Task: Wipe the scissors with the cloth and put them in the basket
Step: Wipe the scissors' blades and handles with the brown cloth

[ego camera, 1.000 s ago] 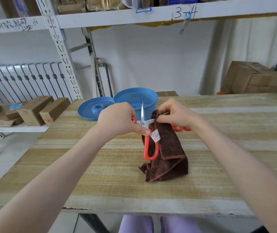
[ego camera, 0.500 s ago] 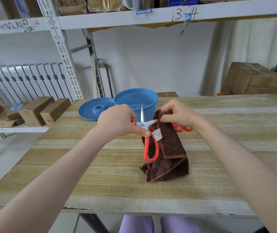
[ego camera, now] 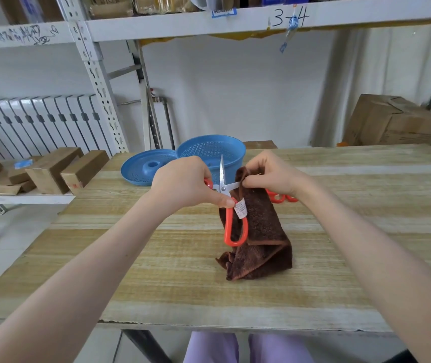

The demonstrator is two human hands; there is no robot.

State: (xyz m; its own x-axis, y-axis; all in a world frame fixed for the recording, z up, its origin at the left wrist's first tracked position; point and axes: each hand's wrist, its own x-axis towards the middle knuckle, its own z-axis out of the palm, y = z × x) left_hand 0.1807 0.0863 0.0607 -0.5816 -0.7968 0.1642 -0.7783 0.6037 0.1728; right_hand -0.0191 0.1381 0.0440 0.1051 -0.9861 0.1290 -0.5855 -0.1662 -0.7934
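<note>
Overhead, a white steel shelf beam [ego camera: 235, 24] bears handwritten "3-4" in black marker; below it, a striped wooden table [ego camera: 130, 271] carries a round blue perforated plastic basket [ego camera: 203, 150] at its far edge. A brown plush cloth [ego camera: 264, 231], its white tag [ego camera: 240, 209] illegible, hangs from the right hand [ego camera: 272, 176], whose fingertips pinch its top fold over one steel blade. The red-handled scissors [ego camera: 224, 189] are held before the basket, blades spread, with the left hand [ego camera: 183, 184] curled round the upper handle and the lower loop free against the cloth.

1 scissors [ego camera: 224, 189] blade hidden in cloth [ego camera: 261, 231]; 2nd pair [ego camera: 278, 198] mostly behind R hand [ego camera: 272, 174].
</note>
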